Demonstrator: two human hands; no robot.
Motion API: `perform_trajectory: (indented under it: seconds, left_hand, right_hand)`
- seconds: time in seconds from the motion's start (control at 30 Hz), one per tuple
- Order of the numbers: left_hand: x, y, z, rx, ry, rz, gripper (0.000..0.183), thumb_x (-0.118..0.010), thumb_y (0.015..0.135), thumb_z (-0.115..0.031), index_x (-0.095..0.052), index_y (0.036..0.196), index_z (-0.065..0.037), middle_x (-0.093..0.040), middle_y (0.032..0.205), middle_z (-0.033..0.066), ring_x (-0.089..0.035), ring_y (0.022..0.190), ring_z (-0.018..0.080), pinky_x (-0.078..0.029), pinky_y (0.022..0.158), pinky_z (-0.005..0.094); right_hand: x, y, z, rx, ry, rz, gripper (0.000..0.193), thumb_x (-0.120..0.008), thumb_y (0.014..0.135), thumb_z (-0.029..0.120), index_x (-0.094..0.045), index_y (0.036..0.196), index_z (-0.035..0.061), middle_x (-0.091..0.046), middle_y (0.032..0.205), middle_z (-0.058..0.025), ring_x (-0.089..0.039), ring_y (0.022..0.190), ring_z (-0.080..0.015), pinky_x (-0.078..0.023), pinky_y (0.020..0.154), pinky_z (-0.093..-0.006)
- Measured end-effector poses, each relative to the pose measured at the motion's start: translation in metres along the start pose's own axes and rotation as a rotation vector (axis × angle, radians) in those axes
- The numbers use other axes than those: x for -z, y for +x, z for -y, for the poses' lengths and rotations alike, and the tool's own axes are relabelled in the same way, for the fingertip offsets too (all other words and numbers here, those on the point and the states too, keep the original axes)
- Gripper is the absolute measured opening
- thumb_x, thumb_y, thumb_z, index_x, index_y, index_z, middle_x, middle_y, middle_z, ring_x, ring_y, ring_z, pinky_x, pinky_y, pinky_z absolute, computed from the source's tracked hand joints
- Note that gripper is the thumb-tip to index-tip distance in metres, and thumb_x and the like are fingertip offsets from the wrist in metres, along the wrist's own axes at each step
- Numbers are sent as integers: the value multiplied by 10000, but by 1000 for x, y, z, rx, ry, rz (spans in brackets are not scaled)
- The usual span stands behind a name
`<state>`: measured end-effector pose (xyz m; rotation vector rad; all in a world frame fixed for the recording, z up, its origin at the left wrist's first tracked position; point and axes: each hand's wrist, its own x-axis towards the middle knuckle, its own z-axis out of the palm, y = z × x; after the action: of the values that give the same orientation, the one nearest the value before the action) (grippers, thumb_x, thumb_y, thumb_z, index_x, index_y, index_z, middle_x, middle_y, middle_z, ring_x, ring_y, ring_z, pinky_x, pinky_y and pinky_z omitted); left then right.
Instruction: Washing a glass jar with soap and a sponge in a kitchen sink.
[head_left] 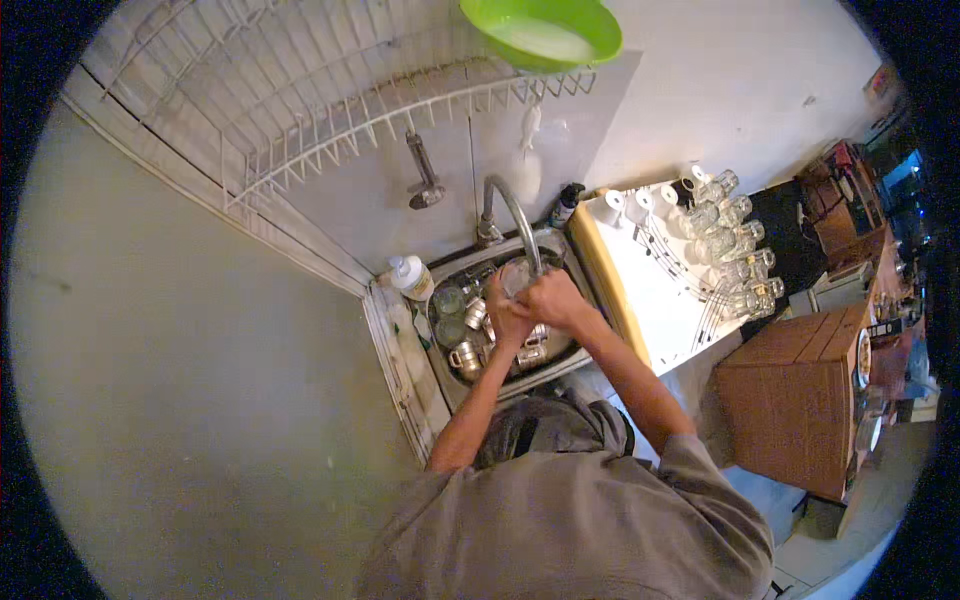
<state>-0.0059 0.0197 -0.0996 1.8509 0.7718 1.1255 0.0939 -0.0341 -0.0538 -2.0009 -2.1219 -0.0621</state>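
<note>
Over the sink [548, 374], my left hand [507, 318] is closed around a clear drinking glass [515, 277]. Close against it, my right hand [553, 300] grips the same glass, its fingers partly hidden. Both hands are just below the spout of the curved metal faucet [520, 215]; running water cannot be made out. Down in the basin lie several shiny metal mugs [465, 357] and several glasses [449, 328], partly covered by my hands and wrists.
Left of the sink stands a white pump bottle [411, 278]; a dark bottle [567, 203] is behind it at right. Upturned glasses [735, 245] and white cups [640, 207] line the patterned white counter [655, 300]. Above, a wire rack [330, 140] bears a green bowl [545, 35].
</note>
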Motion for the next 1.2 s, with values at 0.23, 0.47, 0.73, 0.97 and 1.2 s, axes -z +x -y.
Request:
perform_trajectory:
  seconds: [0.23,0.47,0.73,0.97,1.2]
  left_hand:
    - [0,-7,19,86,212,151,544,-661,700,-301,-532,1108,35,-609,1012,217,-601,951,364,-475,826,392]
    - [-12,-18,35,242,-44,124,508,-700,708,-231,-495,1123,-21,-636,902,143,-637,834,300,-496,754,354]
    - [-18,-17,63,597,-806,-105,317,-484,895,-408,-568,990,-117,-635,891,41,-617,828,208,-525,767,356]
    - [0,-20,61,305,-484,108,756,-828,573,-223,-427,1198,-82,-586,1059,52,-559,1008,207,-465,904,358]
    - [-2,-12,5,184,-248,203,869,-858,511,-66,-356,1221,-66,-578,1072,85,-585,970,206,-486,862,338]
  right_hand:
    - [-4,3,11,-42,72,-298,369,-570,821,370,-625,568,106,-602,559,-96,-604,551,-263,-421,864,-477]
    - [-21,-7,-7,19,224,-186,252,-558,842,251,-626,652,100,-606,601,-77,-606,598,-287,-389,922,-479]
    - [-15,-18,-8,174,286,-294,189,-629,762,183,-586,908,71,-604,941,-104,-560,935,-288,-452,814,-413]
    - [10,-9,-10,218,450,-73,206,-652,777,151,-631,966,70,-613,822,-79,-577,812,-258,-421,739,-369]
    - [9,-24,-30,235,507,-137,157,-673,767,203,-655,862,80,-633,810,-84,-585,827,-296,-444,775,-407]
